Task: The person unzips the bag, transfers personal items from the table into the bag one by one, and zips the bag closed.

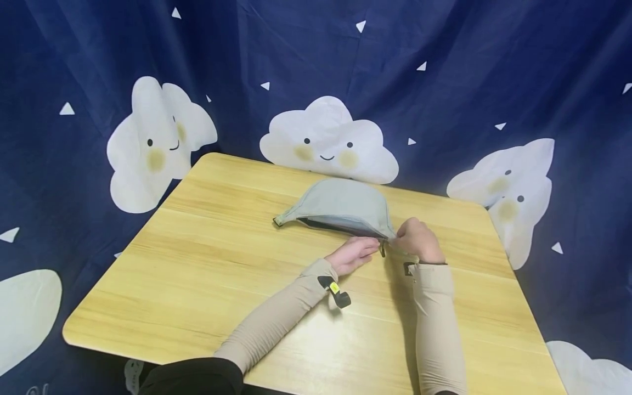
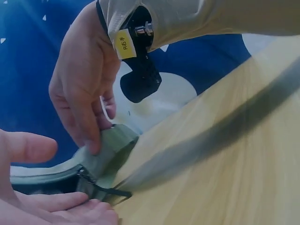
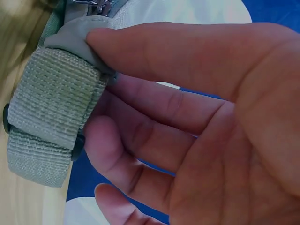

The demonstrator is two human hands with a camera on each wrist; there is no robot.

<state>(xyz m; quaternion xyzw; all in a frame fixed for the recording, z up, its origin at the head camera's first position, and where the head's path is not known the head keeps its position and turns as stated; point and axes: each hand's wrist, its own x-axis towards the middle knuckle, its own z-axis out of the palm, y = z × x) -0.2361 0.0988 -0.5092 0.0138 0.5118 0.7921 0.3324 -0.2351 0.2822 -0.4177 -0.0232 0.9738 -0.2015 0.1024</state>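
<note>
A pale grey-green waist bag (image 1: 345, 203) lies toward the back of the table, its long zip opening gaping and facing me. My right hand (image 1: 418, 240) pinches the bag's right end between thumb and fingers; in the right wrist view the thumb presses on the fabric tab (image 3: 77, 37) above the folded webbing strap (image 3: 54, 96). With fingers extended, my left hand (image 1: 353, 254) lies beside the opening's right end. In the left wrist view its fingertips are close to the zip slider (image 2: 86, 175) and its dark pull cord (image 2: 117, 191); whether they touch is unclear.
The bag's left end (image 1: 278, 220) has a small dark-edged tip. Below everything is a light wood table (image 1: 197, 285) with rounded corners. A blue curtain (image 1: 316, 55) with white clouds hangs behind it. Wrist camera mounts (image 1: 336, 291) stick out from the sleeves.
</note>
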